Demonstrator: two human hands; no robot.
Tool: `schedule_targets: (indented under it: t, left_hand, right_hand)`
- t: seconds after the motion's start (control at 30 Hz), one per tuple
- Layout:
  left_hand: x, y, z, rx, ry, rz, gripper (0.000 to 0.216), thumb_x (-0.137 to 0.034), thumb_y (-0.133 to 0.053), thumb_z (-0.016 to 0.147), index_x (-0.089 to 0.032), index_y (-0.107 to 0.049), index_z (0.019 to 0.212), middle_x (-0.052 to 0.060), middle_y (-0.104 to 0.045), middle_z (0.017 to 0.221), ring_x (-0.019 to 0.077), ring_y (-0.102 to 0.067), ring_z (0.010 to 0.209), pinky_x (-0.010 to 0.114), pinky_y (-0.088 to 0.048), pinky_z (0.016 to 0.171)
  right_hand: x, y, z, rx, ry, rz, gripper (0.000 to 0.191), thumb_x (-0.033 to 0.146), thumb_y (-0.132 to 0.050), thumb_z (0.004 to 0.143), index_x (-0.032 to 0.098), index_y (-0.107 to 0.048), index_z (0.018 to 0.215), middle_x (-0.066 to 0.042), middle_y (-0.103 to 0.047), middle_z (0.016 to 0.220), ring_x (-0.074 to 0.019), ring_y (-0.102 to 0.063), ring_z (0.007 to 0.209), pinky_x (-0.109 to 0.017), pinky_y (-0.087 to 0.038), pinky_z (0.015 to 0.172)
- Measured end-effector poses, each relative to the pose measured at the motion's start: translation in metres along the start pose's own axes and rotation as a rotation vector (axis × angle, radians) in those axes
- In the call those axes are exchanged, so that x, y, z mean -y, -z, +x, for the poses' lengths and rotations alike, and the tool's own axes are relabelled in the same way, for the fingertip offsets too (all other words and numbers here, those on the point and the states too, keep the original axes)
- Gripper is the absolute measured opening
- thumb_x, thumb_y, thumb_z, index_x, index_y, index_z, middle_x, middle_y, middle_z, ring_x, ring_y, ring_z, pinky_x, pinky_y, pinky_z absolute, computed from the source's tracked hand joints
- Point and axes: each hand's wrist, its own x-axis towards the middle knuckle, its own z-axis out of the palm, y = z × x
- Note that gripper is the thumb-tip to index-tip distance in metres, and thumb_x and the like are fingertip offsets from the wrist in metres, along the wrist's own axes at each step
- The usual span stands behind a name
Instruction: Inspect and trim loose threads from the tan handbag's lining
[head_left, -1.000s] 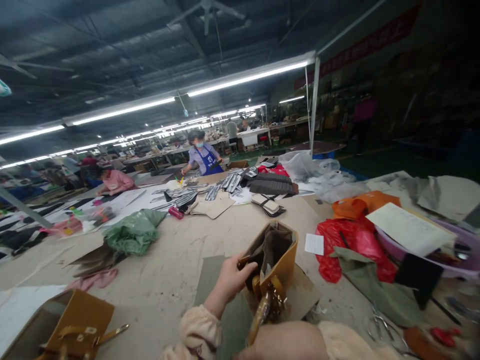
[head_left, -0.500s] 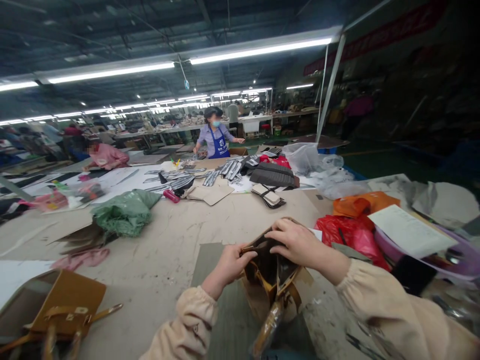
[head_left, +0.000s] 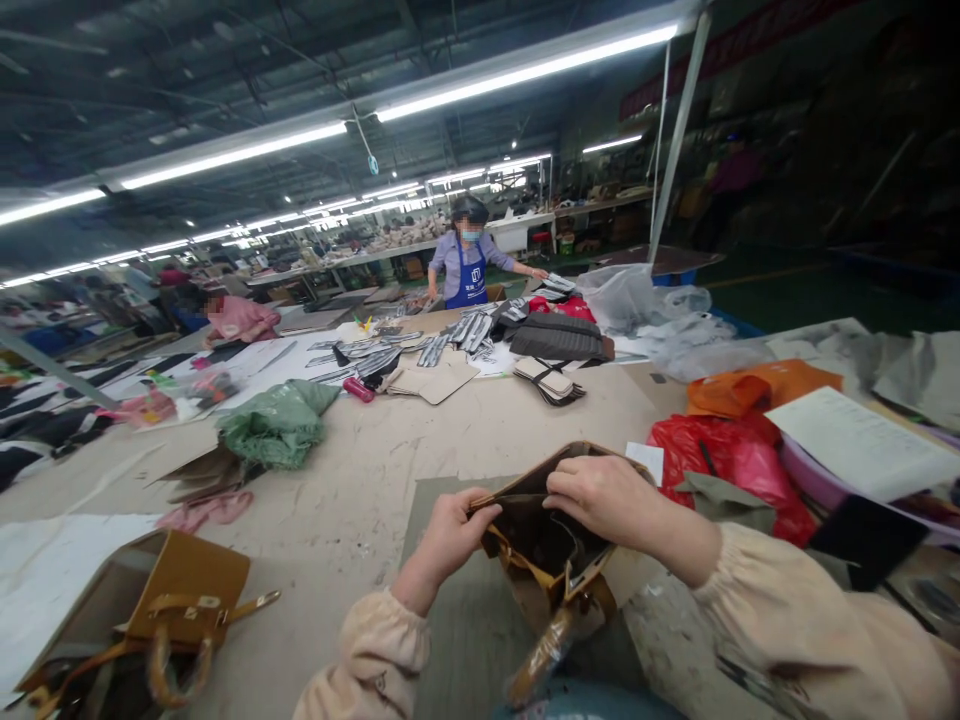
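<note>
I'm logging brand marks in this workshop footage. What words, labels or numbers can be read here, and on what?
Nothing can be read for certain.
Red banner, upper right: lettering too dark and blurred.
Blue apron, far side: white logo, too small.
White sheet, at right: print too faint.
Tan handbag held by the left hand and right hand: no lettering shows.

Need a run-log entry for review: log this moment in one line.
left hand: pinching rim of tan bag | right hand: holding opposite rim | second bag: lying left, untouched
</note>
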Motion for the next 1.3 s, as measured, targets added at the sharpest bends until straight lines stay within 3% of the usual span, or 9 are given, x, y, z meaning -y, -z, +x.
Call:
schedule_targets:
  t: [0.1, 0.2, 0.5, 1.3]
  left_hand:
    - [0.002, -0.012, 0.003, -0.109, -0.010, -0.107, 0.027, -0.029, -0.055, 0.080, -0.016, -0.066, 0.101, 0.005, -0.071, 0.094, 0.0185, -0.063, 0.086, 0.026, -0.050, 0.078]
    - [0.001, -0.020, 0.006, -0.086, 0.007, -0.181, 0.029, -0.030, -0.058, 0.078, -0.016, -0.067, 0.101, 0.005, -0.071, 0.097, 0.0195, -0.064, 0.088, 0.027, -0.050, 0.080]
    - [-0.005, -0.022, 0.010, -0.128, 0.061, -0.162, 0.030, -0.034, -0.060, 0.077, -0.015, -0.071, 0.096, 0.005, -0.073, 0.088, 0.0195, -0.065, 0.079, 0.026, -0.051, 0.071]
    - [0.000, -0.023, 0.017, -0.163, 0.089, -0.140, 0.028, -0.037, -0.062, 0.076, -0.015, -0.072, 0.090, 0.005, -0.073, 0.083, 0.0193, -0.066, 0.075, 0.025, -0.052, 0.069]
  right_hand:
    - [-0.004, -0.005, -0.001, -0.026, -0.052, 0.019, 0.024, 0.036, -0.048, 0.090, 0.019, -0.058, 0.077, -0.001, -0.061, 0.075, -0.0137, -0.055, 0.070, -0.025, -0.031, 0.059]
    - [-0.011, -0.008, 0.000, -0.038, -0.087, 0.044, 0.022, 0.036, -0.050, 0.089, 0.020, -0.058, 0.076, 0.000, -0.062, 0.075, -0.0138, -0.055, 0.070, -0.025, -0.031, 0.059]
    - [-0.017, -0.012, 0.007, -0.070, -0.130, -0.009, 0.020, 0.035, -0.052, 0.089, 0.019, -0.058, 0.077, -0.002, -0.062, 0.075, -0.0149, -0.055, 0.072, -0.026, -0.030, 0.060]
    - [-0.018, -0.017, 0.018, -0.093, -0.218, 0.017, 0.021, 0.035, -0.052, 0.089, 0.019, -0.058, 0.076, -0.002, -0.063, 0.075, -0.0165, -0.057, 0.076, -0.026, -0.035, 0.066]
